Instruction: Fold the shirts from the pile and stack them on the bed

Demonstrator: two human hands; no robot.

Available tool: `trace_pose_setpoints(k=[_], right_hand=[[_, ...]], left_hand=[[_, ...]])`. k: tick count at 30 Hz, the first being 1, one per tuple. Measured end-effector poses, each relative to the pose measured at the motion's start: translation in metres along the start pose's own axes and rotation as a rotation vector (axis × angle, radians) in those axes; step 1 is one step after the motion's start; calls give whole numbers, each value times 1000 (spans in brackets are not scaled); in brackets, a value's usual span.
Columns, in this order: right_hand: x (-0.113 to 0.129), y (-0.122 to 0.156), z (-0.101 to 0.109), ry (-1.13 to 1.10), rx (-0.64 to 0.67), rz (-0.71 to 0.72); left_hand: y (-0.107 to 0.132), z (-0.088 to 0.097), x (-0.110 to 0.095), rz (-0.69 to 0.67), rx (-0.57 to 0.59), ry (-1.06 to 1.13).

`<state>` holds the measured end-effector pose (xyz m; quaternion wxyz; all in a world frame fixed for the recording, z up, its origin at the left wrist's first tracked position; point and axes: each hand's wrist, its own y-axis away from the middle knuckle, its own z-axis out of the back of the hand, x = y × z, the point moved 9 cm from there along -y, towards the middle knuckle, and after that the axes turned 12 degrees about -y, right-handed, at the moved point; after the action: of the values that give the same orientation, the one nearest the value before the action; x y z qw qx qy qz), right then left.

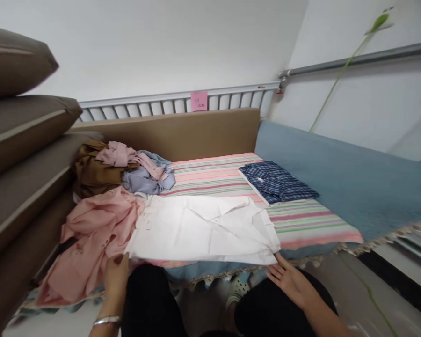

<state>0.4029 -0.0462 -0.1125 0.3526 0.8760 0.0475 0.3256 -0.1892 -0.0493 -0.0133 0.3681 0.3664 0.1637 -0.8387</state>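
A white shirt (199, 229) lies flat and partly folded across the near side of the seat, its far layer creased. My left hand (116, 276), with a silver bangle on the wrist, has its fingers closed at the shirt's near left corner. At the near right corner is my right hand (289, 281), its fingers stretched and spread, the tips touching the shirt's edge. Left of the white shirt spreads a crumpled pink shirt (94, 234), close to my left hand. A folded navy checked shirt (277, 181) rests farther back on the right.
Brown, pink and blue-grey clothes (98, 171) are heaped at the back left, beside stacked brown cushions (24, 126). A striped cloth (203, 175) covers the seat. Behind stand a brown backrest (196, 133) and a radiator (154, 107); a blue cover (344, 173) drapes the right side.
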Motion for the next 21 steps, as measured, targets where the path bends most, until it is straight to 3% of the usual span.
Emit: trace_pose_setpoints(k=[1, 3, 6, 8, 12, 16, 18, 21], right_hand=[[4, -3, 1, -10, -24, 18], [12, -8, 0, -17, -65, 76], [25, -9, -7, -15, -121, 154], [30, -8, -13, -12, -146, 158], [41, -6, -24, 7, -85, 129], [54, -3, -34, 66, 20, 84], [62, 2, -47, 67, 103, 78], [78, 10, -71, 76, 227, 120]], left_hand=[[10, 5, -18, -125, -80, -92], [42, -3, -60, -408, -151, -198], [99, -54, -122, -794, -36, -269], [128, -94, -153, -945, 53, -352], [148, -157, -196, -1048, 107, -490], [146, -206, -207, -1040, 158, -622], [145, -220, -203, -1034, 177, -654], [145, -225, -200, -1026, 187, -659]])
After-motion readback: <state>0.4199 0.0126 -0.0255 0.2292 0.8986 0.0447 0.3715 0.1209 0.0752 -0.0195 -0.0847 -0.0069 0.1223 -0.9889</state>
